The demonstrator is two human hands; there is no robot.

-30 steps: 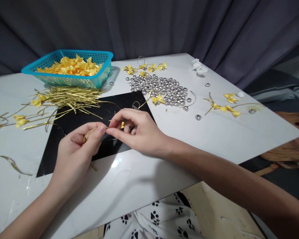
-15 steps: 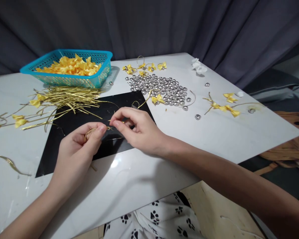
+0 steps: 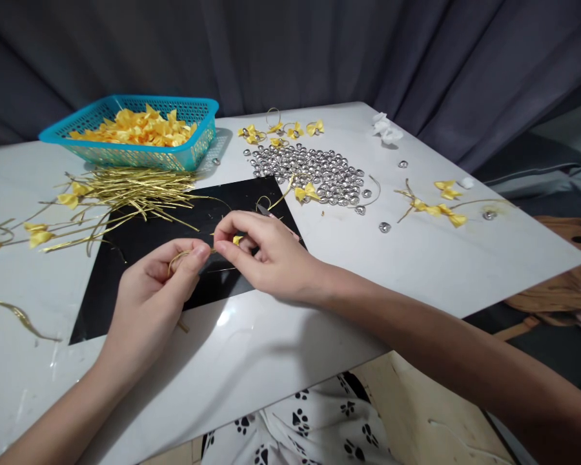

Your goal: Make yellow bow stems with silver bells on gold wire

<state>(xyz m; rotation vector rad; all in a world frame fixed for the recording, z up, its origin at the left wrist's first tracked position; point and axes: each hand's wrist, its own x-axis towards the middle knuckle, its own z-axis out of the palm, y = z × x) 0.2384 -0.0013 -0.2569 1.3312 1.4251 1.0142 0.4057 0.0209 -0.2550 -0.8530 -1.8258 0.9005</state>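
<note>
Over a black sheet (image 3: 126, 284), my left hand (image 3: 157, 284) pinches a thin gold cord (image 3: 174, 256) between thumb and forefinger, with part of it curving out above the fingers. My right hand (image 3: 266, 255) is closed in a pinch at the end of the same cord, its fingertips almost meeting the left thumb. A bit of yellow ribbon (image 3: 237, 239) shows between the right thumb and the curled fingers. Behind the right knuckles a grey pointed tip (image 3: 263, 209) sticks out; what it belongs to is hidden.
A blue basket (image 3: 201, 145) of yellow ribbon bows stands at the back left. In front of it lies a pile of gold cords (image 3: 140, 194). Silver beads (image 3: 314, 168) are heaped behind the right hand. Bows on cords (image 3: 438, 210) and a crumpled white tissue (image 3: 386, 129) lie rightward.
My hands have closed together slightly, and the right fingertips now pinch the cord's end. The yellow ribbon and the grey tip at my right hand show more clearly.
</note>
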